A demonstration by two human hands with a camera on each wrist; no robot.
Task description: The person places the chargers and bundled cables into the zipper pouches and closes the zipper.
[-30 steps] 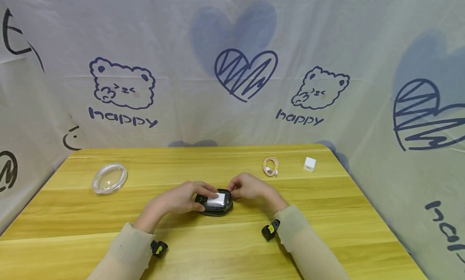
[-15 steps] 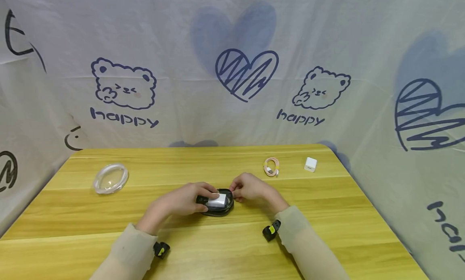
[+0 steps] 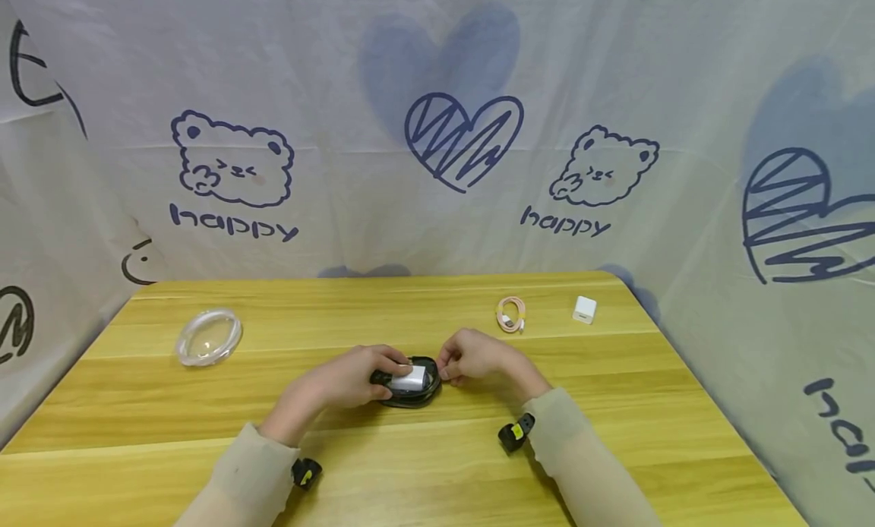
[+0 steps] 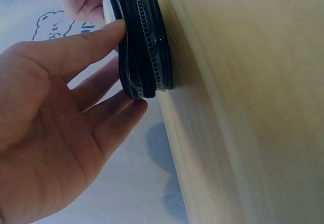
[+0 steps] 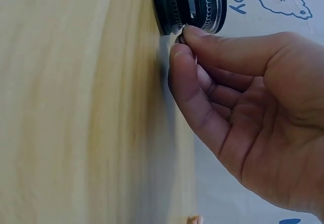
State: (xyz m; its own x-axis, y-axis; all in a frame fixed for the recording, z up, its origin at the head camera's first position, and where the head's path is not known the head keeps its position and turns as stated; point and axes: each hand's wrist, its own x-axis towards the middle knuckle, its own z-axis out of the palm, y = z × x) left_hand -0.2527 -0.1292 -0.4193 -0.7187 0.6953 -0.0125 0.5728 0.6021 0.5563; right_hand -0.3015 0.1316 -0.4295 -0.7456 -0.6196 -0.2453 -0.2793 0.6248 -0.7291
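A: Where does the black zippered case [image 3: 417, 399] sit on the table [image 3: 410, 466]?

B: About midway between the left and right edges, well apart from the far edge. The near edge is out of view, though a wide stretch of wood runs from the case down to the bottom of the head view.

A: What lies towards the corners?

B: A clear ring-shaped thing [image 3: 235, 334] near the far left corner, and a white cube [image 3: 584, 310] near the far right one. A coiled pink cable [image 3: 508, 320] lies left of the cube, between the right hand [image 3: 478, 355] and the far edge.

A: How much room at the sides?

B: Broad wood on both: from the left sleeve [image 3: 249, 466] out to the left edge, and from the right sleeve [image 3: 584, 455] out to the right edge. A pale cloth [image 3: 342, 71] with blue drawings hangs behind the far edge.

A: How is the left hand [image 3: 349, 377] posed?

B: It reaches in from the near left and arches over the case's left end. Thumb and fingers are spread, gripping the case from two sides beside the white rectangle [image 3: 409, 380] on top.

A: And the right?

B: It comes from the near right, fingertips turned in towards the case's right end. Thumb and forefinger pinch a small zip pull [image 5: 180, 38]; the other fingers fold towards the palm. Just beside the pull, two rows of zip teeth [image 5: 206, 6] stand apart.
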